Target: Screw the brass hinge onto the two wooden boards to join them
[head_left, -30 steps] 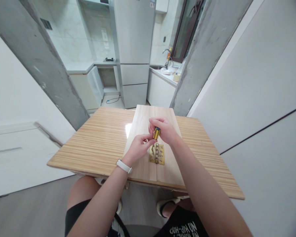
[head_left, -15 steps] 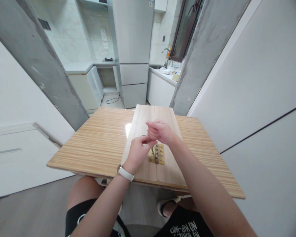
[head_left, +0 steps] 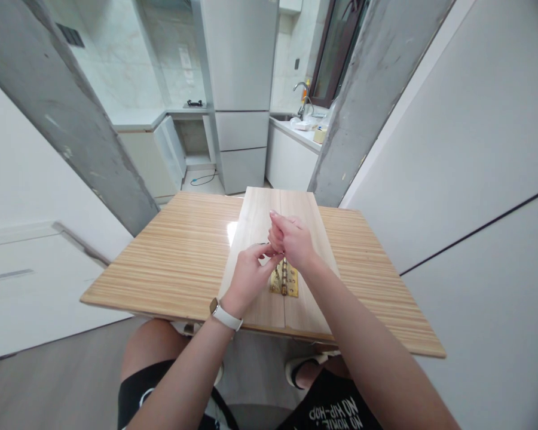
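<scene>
A brass-coloured hinge [head_left: 284, 280] lies across the seam between two pale wooden boards [head_left: 260, 307], with screw holes showing in its right leaf. Just above it my two hands meet. My right hand [head_left: 292, 240] is curled closed, thumb side up; whatever it may hold is hidden inside the fingers. My left hand [head_left: 253, 272], with a white-banded watch [head_left: 226, 315] on the wrist, pinches thumb and fingertips together at the underside of the right fist. Anything between those fingertips is too small to name. A small dark object shows at the left fingers, partly covered.
The boards rest on a striped wooden table [head_left: 170, 257] in front of my knees. Beyond it stand a fridge [head_left: 240, 60], a counter with a sink and tap [head_left: 301, 95], and grey wall edges on both sides. A cable [head_left: 204, 178] lies on the floor.
My right fist has turned a little, its thumb tip now higher and slightly right. My left fingertips stay against it. The whole view has shifted slightly.
</scene>
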`<state>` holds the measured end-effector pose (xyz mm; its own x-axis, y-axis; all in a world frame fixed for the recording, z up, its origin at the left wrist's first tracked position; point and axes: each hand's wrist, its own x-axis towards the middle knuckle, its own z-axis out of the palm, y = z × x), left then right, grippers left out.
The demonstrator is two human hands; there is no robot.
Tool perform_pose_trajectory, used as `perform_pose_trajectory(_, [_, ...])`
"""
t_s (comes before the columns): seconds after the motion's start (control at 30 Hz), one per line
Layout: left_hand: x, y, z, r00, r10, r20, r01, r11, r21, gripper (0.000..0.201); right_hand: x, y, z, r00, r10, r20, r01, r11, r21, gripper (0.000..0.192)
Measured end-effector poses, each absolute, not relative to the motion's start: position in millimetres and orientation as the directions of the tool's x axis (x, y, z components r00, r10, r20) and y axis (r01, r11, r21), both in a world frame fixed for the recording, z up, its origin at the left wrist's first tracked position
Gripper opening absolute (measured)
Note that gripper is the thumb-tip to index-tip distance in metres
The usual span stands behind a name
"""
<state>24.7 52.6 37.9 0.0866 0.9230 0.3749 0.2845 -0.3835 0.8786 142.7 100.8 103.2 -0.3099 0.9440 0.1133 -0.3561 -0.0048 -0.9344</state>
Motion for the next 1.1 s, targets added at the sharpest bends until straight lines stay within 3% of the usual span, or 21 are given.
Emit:
perform_pose_trajectory(0.23, [15, 59, 37, 0.185, 0.917, 0.354, 0.26, -0.393, 0.882, 0.018, 130, 96, 92, -0.024, 0.984, 0.176, -0.192, 0.168, -0.967, 0.066])
perform_pose_trajectory(0.43, [13, 64, 33, 0.236, 0.912, 0.336, 0.251, -0.391, 0.886, 0.022, 117, 89, 88, 0.288, 0.93, 0.228, -0.067, 0.257, -0.964, 0.064])
perform_pose_trajectory(0.53, [16, 61, 36, 0.197, 0.915, 0.353, 0.273, -0.397, 0.876, 0.024, 116, 87, 90, 0.302, 0.926, 0.226, -0.065, 0.256, -0.965, 0.064])
perform_pose_trajectory(0.63, [20, 55, 40, 0.132, 0.921, 0.367, 0.297, -0.39, 0.872, 0.018, 121, 86, 92, 0.166, 0.967, 0.194, -0.099, 0.212, -0.972, 0.065])
perform_pose_trajectory(0.77, [22, 51, 40, 0.098, 0.922, 0.375, 0.27, -0.388, 0.881, 0.014, 138, 90, 99, -0.205, 0.964, 0.17, -0.112, 0.149, -0.982, 0.068])
perform_pose_trajectory(0.93, [24, 51, 36, 0.104, 0.92, 0.377, 0.252, -0.391, 0.885, 0.017, 161, 111, 113, -0.546, 0.819, 0.176, -0.146, 0.114, -0.983, 0.058])
perform_pose_trajectory(1.1, [22, 55, 35, 0.09, 0.944, 0.317, 0.247, -0.33, 0.911, 0.022, 167, 127, 117, -0.818, 0.564, 0.108, -0.122, 0.013, -0.992, 0.054])
